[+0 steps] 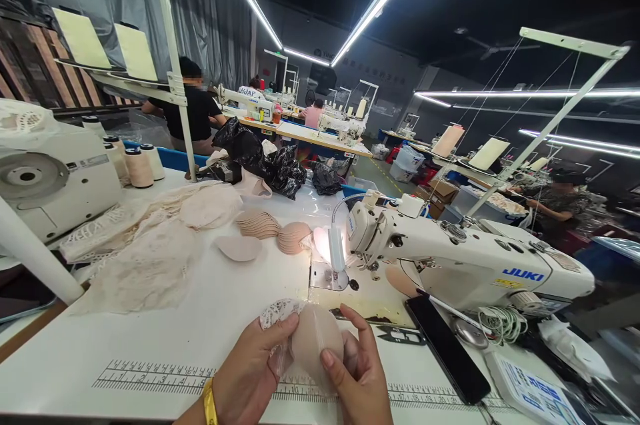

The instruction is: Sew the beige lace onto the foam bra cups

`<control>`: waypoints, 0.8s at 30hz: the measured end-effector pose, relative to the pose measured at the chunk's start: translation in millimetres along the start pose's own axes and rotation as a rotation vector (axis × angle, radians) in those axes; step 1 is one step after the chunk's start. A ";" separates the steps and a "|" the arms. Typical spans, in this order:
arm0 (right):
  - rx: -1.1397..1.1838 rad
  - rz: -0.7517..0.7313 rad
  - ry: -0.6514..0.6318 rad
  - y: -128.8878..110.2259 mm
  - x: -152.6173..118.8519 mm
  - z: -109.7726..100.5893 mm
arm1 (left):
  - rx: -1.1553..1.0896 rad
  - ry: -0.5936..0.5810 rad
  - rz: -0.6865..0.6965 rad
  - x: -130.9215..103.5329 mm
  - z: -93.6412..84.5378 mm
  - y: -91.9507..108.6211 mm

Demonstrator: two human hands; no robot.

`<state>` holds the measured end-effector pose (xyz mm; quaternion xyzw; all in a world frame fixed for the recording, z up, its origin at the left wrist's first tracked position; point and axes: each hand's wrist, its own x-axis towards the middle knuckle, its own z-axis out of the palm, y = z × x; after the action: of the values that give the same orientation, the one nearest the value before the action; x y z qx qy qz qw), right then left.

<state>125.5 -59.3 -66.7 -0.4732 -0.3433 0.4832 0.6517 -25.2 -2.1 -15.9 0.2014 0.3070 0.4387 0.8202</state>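
Observation:
Between my two hands is a beige bra cup (314,338), held above the front of the white sewing table. My left hand (250,358) pinches its left side together with a piece of white lace (281,312). On the right side, the thumb of my right hand (363,372) presses on the cup's face, its fingers curled behind. Beyond them stands a white sewing machine (450,252), its lamp lit over the needle plate (327,276). A single loose cup (240,248) and stacked cups (257,224) lie left of the needle area.
Lace fabric pieces (145,265) are heaped at left, near thread cones (139,168). Thread snips (401,335) and a black phone (447,350) lie at right. A printed ruler (155,376) runs along the front edge. Black plastic bags (260,155) sit behind; other people work farther back.

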 end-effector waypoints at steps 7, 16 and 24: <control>-0.051 -0.052 0.045 -0.5 -2.9 1.3 | 0.072 -0.096 -0.090 2.5 10.5 2.5; -0.021 -0.037 0.065 -3.3 1.5 -1.0 | 0.112 -0.107 -0.111 8.9 16.6 0.5; -0.105 -0.022 -0.149 0.5 8.2 -32.4 | 0.327 -0.294 -0.074 12.1 26.3 23.9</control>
<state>157.1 -60.6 -77.5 -0.4656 -0.4212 0.4912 0.6037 -16.3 19.2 13.7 0.3822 0.2585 0.3186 0.8280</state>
